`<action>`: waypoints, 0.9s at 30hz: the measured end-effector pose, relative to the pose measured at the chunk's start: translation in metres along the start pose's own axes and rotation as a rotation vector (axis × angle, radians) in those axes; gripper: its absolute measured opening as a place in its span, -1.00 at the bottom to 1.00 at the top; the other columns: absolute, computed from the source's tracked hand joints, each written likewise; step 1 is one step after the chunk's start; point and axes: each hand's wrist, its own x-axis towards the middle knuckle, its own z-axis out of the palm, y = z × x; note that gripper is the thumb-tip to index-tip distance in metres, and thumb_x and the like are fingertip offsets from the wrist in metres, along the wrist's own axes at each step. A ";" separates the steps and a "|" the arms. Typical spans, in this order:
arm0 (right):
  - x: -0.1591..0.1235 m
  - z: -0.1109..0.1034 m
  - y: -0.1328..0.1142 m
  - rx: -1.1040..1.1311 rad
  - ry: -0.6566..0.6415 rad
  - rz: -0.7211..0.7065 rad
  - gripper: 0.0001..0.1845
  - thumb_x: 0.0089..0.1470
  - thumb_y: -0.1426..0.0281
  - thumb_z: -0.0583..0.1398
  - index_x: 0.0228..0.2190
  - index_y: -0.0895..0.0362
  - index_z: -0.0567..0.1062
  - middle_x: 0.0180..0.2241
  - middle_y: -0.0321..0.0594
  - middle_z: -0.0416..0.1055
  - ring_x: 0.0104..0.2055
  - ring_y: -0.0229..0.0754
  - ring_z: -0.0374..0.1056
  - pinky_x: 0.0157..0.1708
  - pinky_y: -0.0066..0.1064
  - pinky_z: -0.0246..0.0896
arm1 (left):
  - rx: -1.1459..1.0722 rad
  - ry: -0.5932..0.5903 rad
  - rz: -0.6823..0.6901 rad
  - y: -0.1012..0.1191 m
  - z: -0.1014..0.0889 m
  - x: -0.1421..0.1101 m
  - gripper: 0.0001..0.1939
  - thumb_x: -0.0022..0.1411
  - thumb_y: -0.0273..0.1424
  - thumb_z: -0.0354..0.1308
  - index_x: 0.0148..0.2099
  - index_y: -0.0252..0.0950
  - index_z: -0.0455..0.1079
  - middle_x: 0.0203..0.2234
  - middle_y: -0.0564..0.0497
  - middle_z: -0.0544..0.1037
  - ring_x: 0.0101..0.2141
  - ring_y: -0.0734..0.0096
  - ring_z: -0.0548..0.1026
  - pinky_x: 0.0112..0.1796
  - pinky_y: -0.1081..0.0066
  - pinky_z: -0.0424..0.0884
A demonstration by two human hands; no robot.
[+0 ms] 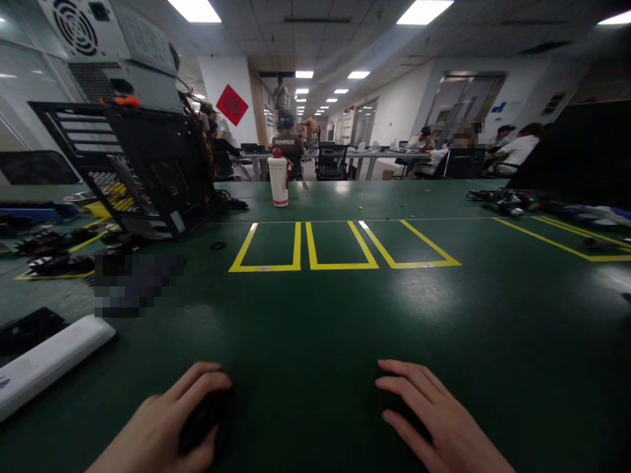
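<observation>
Head | hands (170,410) (438,410): left on dark object (201,420) | computer case (162,174), bottle (279,180) beyond

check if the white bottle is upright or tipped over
Upright: the white bottle stands on the green table, its red lid at the top.

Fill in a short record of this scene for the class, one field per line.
Left hand: curled around something dark, too dim to identify
Right hand: open, holding nothing
Table: green
Tape: yellow, three outlines mid-table, more at both sides
Bottle: white, red lid, upright beyond the three outlines
Left side: black case, white bar
</observation>
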 end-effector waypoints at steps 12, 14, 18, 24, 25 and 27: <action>0.169 0.015 0.009 0.892 -0.051 0.230 -0.71 0.02 0.32 0.09 -0.20 0.19 0.34 -0.19 -0.13 0.36 -0.15 -0.19 0.33 -0.17 -0.29 0.30 | -0.190 -0.019 0.183 0.085 0.040 0.203 -0.50 -0.01 -0.31 0.10 0.03 -0.08 0.14 -0.14 0.02 0.35 -0.17 0.21 0.38 -0.20 0.26 0.32; 0.182 0.019 0.018 0.995 -0.037 0.267 -0.72 -0.01 0.36 0.12 -0.21 0.20 0.34 -0.19 -0.12 0.36 -0.15 -0.20 0.33 -0.16 -0.31 0.29 | -0.188 0.011 0.151 0.087 0.045 0.213 -0.44 -0.01 -0.29 0.10 0.08 -0.08 0.09 -0.11 0.01 0.34 -0.15 0.18 0.38 -0.18 0.24 0.32; 0.188 0.022 0.027 1.073 -0.045 0.257 -0.71 -0.04 0.40 0.15 -0.21 0.18 0.34 -0.24 -0.16 0.36 -0.21 -0.24 0.35 -0.15 -0.31 0.28 | -0.232 0.020 0.105 0.083 0.048 0.221 -0.36 -0.02 -0.27 0.13 0.12 -0.16 0.02 -0.04 -0.03 0.31 -0.10 0.15 0.35 -0.11 0.21 0.28; 0.182 0.018 0.025 0.985 0.016 0.118 -0.74 -0.06 0.45 0.14 -0.24 0.15 0.37 -0.23 -0.21 0.35 -0.20 -0.24 0.32 -0.13 -0.29 0.23 | -0.418 -0.080 0.233 0.073 0.041 0.215 -0.33 0.01 -0.31 0.14 0.15 -0.16 -0.05 0.03 -0.02 0.22 -0.02 0.23 0.28 -0.07 0.28 0.27; 0.180 0.017 0.024 0.969 0.033 0.091 -0.75 -0.06 0.45 0.14 -0.24 0.15 0.37 -0.21 -0.21 0.35 -0.18 -0.23 0.32 -0.12 -0.29 0.22 | -0.432 -0.075 0.252 0.072 0.040 0.213 -0.33 0.02 -0.33 0.13 0.15 -0.14 -0.07 0.05 -0.01 0.20 -0.01 0.24 0.27 -0.06 0.28 0.27; 0.177 0.016 0.021 0.964 0.057 0.058 -0.76 -0.05 0.43 0.13 -0.25 0.13 0.38 -0.21 -0.22 0.35 -0.18 -0.22 0.31 -0.12 -0.28 0.22 | -0.420 -0.053 0.279 0.071 0.041 0.210 -0.33 0.04 -0.36 0.13 0.15 -0.11 -0.10 0.05 0.00 0.19 -0.01 0.25 0.27 -0.06 0.25 0.27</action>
